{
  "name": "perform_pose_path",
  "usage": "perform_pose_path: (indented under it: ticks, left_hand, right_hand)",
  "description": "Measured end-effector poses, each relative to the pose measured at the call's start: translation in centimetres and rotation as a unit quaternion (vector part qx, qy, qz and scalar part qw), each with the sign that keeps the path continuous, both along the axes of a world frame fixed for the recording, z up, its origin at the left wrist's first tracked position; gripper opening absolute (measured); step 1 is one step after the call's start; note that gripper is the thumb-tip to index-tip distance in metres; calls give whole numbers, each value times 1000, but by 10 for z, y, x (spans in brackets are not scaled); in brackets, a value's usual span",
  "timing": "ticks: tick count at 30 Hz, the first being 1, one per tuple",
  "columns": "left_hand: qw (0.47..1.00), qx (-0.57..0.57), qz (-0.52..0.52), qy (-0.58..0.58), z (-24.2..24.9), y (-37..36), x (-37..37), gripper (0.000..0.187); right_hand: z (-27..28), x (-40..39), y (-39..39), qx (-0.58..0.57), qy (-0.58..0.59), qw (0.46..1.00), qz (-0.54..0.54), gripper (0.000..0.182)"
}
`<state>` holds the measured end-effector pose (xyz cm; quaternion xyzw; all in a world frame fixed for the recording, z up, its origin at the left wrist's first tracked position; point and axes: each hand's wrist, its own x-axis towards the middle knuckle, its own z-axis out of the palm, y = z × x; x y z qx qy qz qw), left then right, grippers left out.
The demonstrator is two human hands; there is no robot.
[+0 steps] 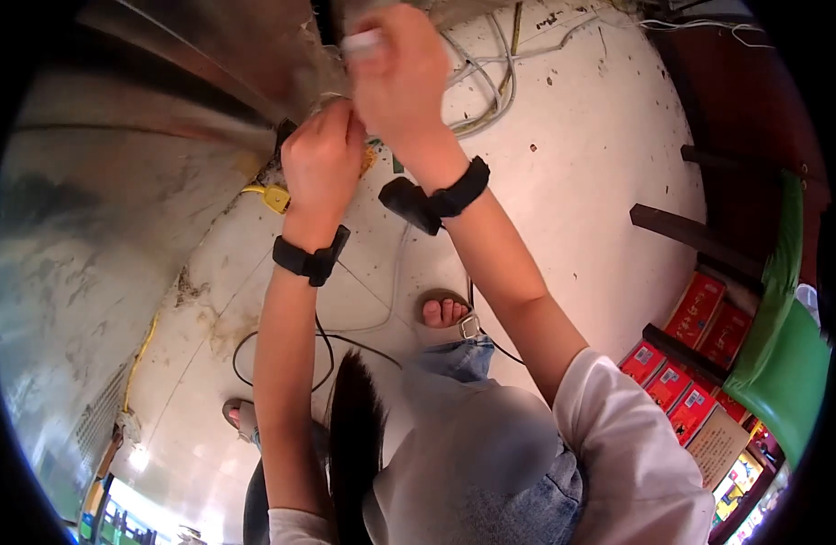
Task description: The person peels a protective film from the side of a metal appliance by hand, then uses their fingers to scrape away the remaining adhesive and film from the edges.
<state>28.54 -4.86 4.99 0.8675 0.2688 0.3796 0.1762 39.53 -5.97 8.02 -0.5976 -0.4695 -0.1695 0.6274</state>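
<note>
My left hand [322, 159] is closed, with its fingers curled beside a metal surface [227, 54]; what it grips, if anything, is hidden. Just above and to the right, my right hand [401, 77] is closed around a small white object [363, 42], blurred and partly covered by the fingers. The two hands are close together, and the right one overlaps the left at the fingertips. A yellow plug [274, 197] on a yellow cord lies near my left wrist. Both wrists wear black bands.
Grey cables [499, 91] lie in loops on the dirty white floor [599, 182]. A black cord [241, 359] curls near my feet. On the left stands a large metal cabinet [91, 254]. To the right are a green chair [786, 363] and several red boxes [667, 386].
</note>
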Motion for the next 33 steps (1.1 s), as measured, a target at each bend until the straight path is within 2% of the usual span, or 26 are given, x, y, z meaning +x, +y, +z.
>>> perform_pose_path:
  ticks: [1, 2, 9, 12, 15, 21, 33]
  left_hand:
    - [1000, 7, -1, 12, -2, 0, -1, 9]
    - [1000, 3, -2, 7, -2, 0, 0, 9]
    - [1000, -9, -6, -16, -2, -1, 0, 10]
    - [1000, -11, -7, -17, -2, 0, 1, 10]
    - [1000, -15, 6, -12, -6, -1, 1, 11]
    - [999, -28, 17, -10, -10, 1, 0, 9]
    - [999, -26, 26, -8, -13, 8, -11, 8]
  right_hand:
    - [2, 0, 3, -11, -95, 995, -31, 44]
    - [1, -2, 5, -59, -133, 987, -63, 47]
    - [1, -5, 15, -76, -193, 972, -110, 35]
    - [1, -3, 19, -23, -200, 974, -101, 31]
    - [2, -3, 16, -20, -220, 972, -82, 29]
    - [-6, -3, 21, 27, -187, 980, -64, 27]
    - [-15, -20, 27, 72, -10, 996, -61, 23]
